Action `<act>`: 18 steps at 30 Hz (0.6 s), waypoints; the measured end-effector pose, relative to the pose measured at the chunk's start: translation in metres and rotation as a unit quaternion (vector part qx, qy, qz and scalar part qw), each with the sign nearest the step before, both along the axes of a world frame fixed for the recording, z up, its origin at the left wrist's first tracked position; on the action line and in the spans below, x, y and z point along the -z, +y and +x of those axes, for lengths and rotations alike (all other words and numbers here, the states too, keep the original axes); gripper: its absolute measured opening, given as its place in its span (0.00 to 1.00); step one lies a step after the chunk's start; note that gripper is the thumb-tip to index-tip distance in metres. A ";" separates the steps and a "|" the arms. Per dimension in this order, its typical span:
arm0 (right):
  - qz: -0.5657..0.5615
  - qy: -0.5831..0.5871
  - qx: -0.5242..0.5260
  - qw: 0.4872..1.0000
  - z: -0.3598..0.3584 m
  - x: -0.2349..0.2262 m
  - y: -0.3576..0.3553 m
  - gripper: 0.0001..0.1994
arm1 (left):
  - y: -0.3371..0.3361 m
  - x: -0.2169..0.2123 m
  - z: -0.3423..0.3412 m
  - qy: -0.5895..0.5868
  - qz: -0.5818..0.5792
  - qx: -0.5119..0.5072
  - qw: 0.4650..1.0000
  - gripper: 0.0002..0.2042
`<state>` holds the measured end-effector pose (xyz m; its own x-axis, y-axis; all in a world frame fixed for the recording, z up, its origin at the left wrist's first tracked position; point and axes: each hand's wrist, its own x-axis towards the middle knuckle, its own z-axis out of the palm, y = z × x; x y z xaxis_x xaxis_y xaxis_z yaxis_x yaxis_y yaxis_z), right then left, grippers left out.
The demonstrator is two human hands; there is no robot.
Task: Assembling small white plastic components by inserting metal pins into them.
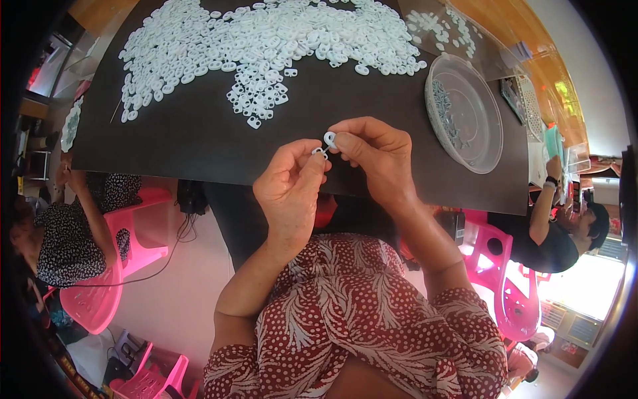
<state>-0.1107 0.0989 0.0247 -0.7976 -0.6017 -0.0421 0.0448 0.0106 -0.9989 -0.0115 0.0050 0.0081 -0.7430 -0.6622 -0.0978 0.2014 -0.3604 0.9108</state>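
Over the near edge of the dark table (199,133), my two hands meet fingertip to fingertip. My left hand (291,193) pinches a small white plastic piece with holes (319,152) between thumb and forefinger. Between the thumb and forefinger of my right hand (382,156) is a white plastic ring-like piece (329,139), its hole showing. The two pieces are very close together; a thin link seems to run between them, but it is too small to make out surely. Beyond my hands lies a small heap of white two-holed pieces (258,96).
A wide pile of white oval pieces (266,40) covers the far table. At right, a round clear tray (488,126) holds small metal parts (446,110). Pink chairs (100,296) stand either side, with a person at left (73,246) and another at right (558,229).
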 end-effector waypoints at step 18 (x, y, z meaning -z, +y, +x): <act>0.011 0.122 -0.003 0.992 0.014 0.004 -0.001 0.04 | 0.003 0.006 0.001 0.016 -0.044 0.007 0.999 0.11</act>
